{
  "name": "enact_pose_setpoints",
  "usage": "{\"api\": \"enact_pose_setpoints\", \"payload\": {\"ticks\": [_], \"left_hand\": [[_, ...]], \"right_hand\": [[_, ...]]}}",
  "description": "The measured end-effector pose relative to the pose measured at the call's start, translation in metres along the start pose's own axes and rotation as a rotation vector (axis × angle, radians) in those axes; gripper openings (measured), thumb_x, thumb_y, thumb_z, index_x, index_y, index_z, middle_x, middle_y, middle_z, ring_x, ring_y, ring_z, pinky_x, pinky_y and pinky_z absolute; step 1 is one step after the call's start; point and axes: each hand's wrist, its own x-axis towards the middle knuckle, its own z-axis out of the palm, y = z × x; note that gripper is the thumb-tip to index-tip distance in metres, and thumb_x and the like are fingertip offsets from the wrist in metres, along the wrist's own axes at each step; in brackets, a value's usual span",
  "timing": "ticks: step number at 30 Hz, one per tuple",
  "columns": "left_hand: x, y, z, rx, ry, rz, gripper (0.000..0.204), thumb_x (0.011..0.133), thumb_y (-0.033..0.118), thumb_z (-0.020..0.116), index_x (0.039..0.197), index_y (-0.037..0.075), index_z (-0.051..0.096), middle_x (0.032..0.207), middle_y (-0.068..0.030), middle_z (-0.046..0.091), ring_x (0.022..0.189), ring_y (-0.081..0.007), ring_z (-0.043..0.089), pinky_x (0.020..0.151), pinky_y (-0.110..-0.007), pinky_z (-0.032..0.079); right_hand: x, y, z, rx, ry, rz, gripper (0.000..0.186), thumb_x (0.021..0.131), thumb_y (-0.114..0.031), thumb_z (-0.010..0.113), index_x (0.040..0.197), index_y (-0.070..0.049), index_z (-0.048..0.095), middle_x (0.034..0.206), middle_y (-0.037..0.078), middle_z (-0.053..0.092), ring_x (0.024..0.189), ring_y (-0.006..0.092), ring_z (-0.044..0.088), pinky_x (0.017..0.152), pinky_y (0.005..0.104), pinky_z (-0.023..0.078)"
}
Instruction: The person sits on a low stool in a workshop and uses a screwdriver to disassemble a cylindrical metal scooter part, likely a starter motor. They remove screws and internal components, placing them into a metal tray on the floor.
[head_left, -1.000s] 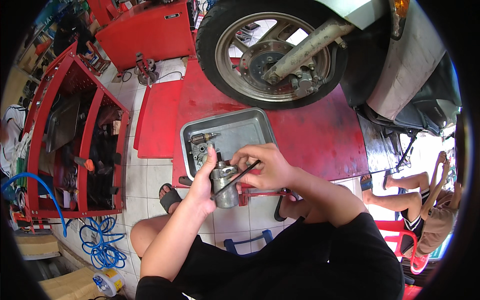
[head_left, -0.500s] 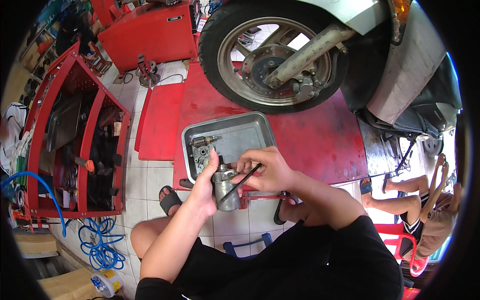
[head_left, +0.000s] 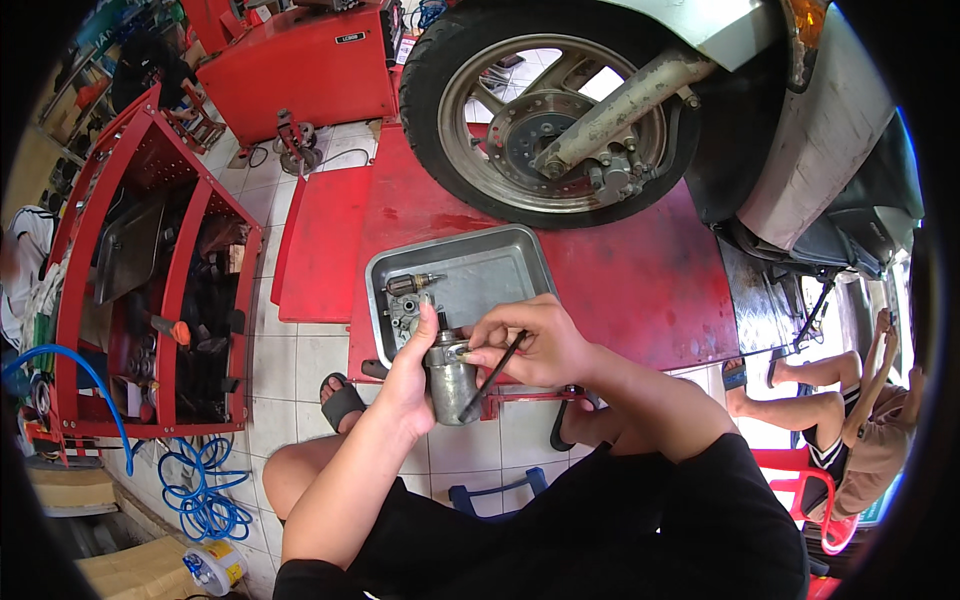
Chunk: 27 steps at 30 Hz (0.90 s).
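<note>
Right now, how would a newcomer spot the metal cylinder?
Find the motorcycle wheel, then the grey tray below it. At its near edge, the left hand grips the metal cylinder, thick and silvery, unlike the slim black rod the right hand holds.

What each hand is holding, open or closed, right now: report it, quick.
Left hand: closed around the grey metal cylinder.
Right hand: closed, holding a thin black rod against the cylinder's side.
</note>
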Motion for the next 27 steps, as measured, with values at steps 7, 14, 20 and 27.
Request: {"api": "enact_pose_setpoints", "payload": {"ticks": [7, 14, 20, 27], "left_hand": [[-0.003, 0.001, 0.000, 0.015, -0.032, 0.005, 0.074, 0.092, 0.073, 0.045, 0.108, 0.003, 0.061, 0.086, -0.0146, 0.067, 0.068, -0.0303, 0.068, 0.061, -0.041, 0.057], [-0.006, -0.001, -0.003, 0.035, -0.033, -0.015, 0.072, 0.091, 0.072, 0.051, 0.114, 0.005, 0.059, 0.095, -0.0111, 0.068, 0.079, -0.0244, 0.069, 0.067, -0.040, 0.058], [-0.002, 0.002, -0.011, 0.067, -0.143, -0.038, 0.070, 0.090, 0.073, 0.051, 0.111, 0.006, 0.060, 0.097, -0.0101, 0.068, 0.086, -0.0232, 0.068, 0.075, -0.038, 0.057], [-0.001, -0.003, -0.005, 0.040, -0.005, -0.005, 0.073, 0.091, 0.074, 0.046, 0.109, 0.004, 0.061, 0.088, -0.0134, 0.067, 0.075, -0.0293, 0.067, 0.066, -0.040, 0.055]], "right_hand": [[0.002, -0.001, -0.001, 0.006, 0.003, -0.028, 0.021, 0.078, -0.008, 0.082, 0.095, -0.003, 0.069, 0.062, 0.006, 0.062, 0.050, 0.0138, 0.054, 0.050, 0.0286, 0.041], [-0.001, -0.017, -0.006, -0.076, -0.069, 0.076, 0.021, 0.080, -0.009, 0.081, 0.096, -0.003, 0.069, 0.064, 0.006, 0.063, 0.054, 0.0154, 0.057, 0.053, 0.0291, 0.043], [0.000, -0.005, 0.002, -0.013, -0.012, -0.003, 0.018, 0.081, -0.007, 0.080, 0.093, -0.001, 0.068, 0.062, 0.007, 0.063, 0.053, 0.0130, 0.057, 0.051, 0.0279, 0.043], [-0.002, 0.001, 0.002, -0.019, -0.007, -0.035, 0.017, 0.080, -0.006, 0.080, 0.091, 0.000, 0.068, 0.061, 0.005, 0.063, 0.052, 0.0106, 0.055, 0.050, 0.0259, 0.043]]}}
